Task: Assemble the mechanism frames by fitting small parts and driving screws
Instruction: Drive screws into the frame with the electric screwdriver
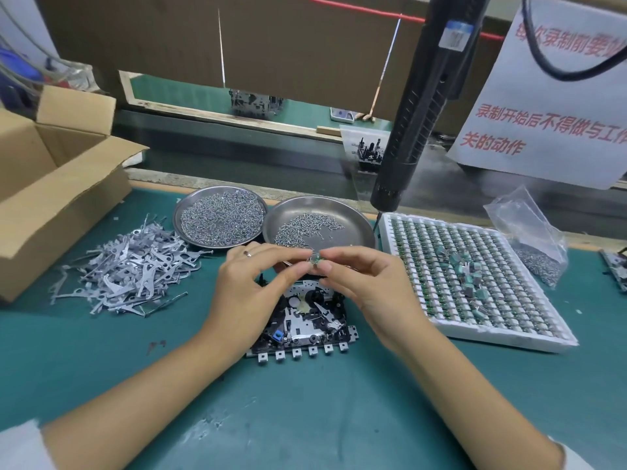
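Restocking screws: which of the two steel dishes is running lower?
The right dish, behind the hands; its steel bottom shows bare, while the left dish is covered.

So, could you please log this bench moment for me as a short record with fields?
left hand: pinches small green part
right hand: pinches the same part
mechanism frame: flat on green mat, below both hands
screw dishes: full dish left, sparser dish right
metal levers: loose pile, left of frame
parts tray: white, right of frame
electric screwdriver: hanging, untouched
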`<state>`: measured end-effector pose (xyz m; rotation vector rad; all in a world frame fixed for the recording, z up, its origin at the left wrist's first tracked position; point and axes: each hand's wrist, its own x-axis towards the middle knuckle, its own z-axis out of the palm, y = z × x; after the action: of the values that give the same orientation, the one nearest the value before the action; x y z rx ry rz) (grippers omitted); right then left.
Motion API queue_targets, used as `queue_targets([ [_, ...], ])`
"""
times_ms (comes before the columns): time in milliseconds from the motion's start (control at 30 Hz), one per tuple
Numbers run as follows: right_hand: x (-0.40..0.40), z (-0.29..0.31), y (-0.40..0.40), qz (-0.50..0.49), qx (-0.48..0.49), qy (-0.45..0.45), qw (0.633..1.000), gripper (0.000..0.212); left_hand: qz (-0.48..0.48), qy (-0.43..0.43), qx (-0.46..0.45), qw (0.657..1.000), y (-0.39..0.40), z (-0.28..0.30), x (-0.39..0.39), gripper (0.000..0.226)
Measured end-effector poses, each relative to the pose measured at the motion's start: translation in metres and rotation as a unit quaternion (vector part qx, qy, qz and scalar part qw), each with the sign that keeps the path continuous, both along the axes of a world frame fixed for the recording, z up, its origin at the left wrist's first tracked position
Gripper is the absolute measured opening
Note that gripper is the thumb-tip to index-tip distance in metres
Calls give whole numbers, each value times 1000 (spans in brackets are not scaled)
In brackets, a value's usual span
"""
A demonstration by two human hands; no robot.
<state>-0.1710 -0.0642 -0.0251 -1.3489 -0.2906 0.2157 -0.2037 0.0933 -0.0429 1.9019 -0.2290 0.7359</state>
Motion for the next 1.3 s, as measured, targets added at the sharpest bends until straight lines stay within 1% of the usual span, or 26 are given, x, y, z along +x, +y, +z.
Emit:
queue_targets([
  [167, -1, -1, 0, 4, -1, -4, 1000, 14, -3, 21, -16, 1000, -1, 0, -1, 16],
  [400, -2, -1, 1, -10, -8, -21, 1000, 12, -7, 35, -13, 999, -1, 2, -1, 13],
  [634, -1, -1, 0, -19, -28, -32, 999, 11, -17, 32, -20, 999, -1, 1, 0, 13],
  [767, -2, -1, 0, -15, -52, -40, 998, 9, -29, 24, -8, 999, -1, 1, 0, 13],
  [934, -1, -1, -2, -5, -90, -85, 992, 16, -30, 13, 2, 999, -1, 2, -1, 14],
  [1068, -2, -2, -3, 10, -131, -131, 983, 22, -34, 13, -11, 999, -1, 5, -2, 22],
  [1168, -2, -5, -3, -9, -159, -161, 974, 21, -36, 21, -27, 999, -1, 6, -3, 29],
  [1301, -3, -7, -2, -17, -157, -181, 971, 22, -39, 19, -20, 999, 0, 7, -3, 29],
])
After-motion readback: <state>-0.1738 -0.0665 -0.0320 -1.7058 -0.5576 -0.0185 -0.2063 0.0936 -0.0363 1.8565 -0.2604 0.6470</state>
